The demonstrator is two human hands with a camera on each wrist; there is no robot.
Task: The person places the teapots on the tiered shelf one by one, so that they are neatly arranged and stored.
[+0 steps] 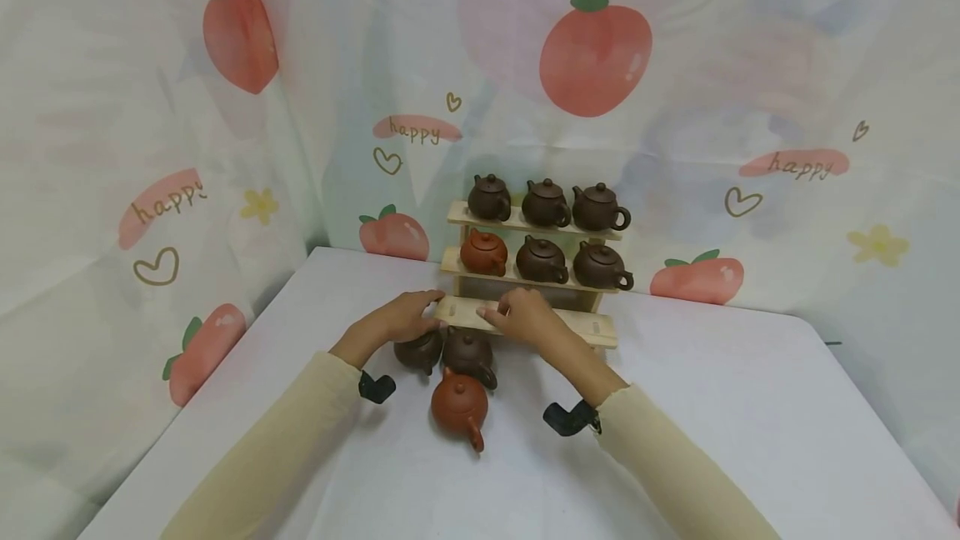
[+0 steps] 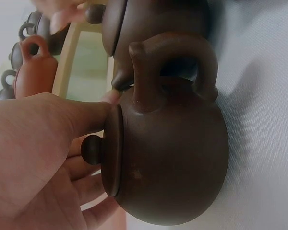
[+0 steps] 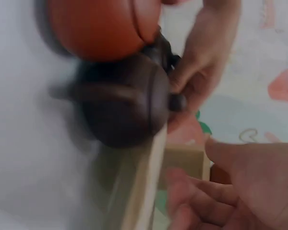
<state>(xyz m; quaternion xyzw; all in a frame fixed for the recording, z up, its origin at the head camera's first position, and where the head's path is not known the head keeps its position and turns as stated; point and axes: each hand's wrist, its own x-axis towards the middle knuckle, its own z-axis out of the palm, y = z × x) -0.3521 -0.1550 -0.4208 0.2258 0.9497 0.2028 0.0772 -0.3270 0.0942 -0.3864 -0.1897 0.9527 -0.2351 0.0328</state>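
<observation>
A three-tier wooden stand (image 1: 600,329) carries several teapots on its upper two tiers. My left hand (image 1: 405,317) is at the left end of its bottom board, thumb in front and fingers behind, apparently gripping that end. A dark brown teapot (image 2: 173,148) stands just below that hand and hides its fingertips in the left wrist view. My right hand (image 1: 527,317) hovers at the bottom board, fingers loosely bent and nothing held. Beside the first teapot is another dark one (image 1: 468,354), and a reddish-orange teapot (image 1: 459,407) stands nearest me.
The middle tier holds an orange teapot (image 1: 483,252) and two dark ones (image 1: 542,259). Three dark teapots (image 1: 545,203) stand on the top tier. White cloth covers the table (image 1: 750,407), and a fruit-printed curtain (image 1: 697,65) hangs behind it.
</observation>
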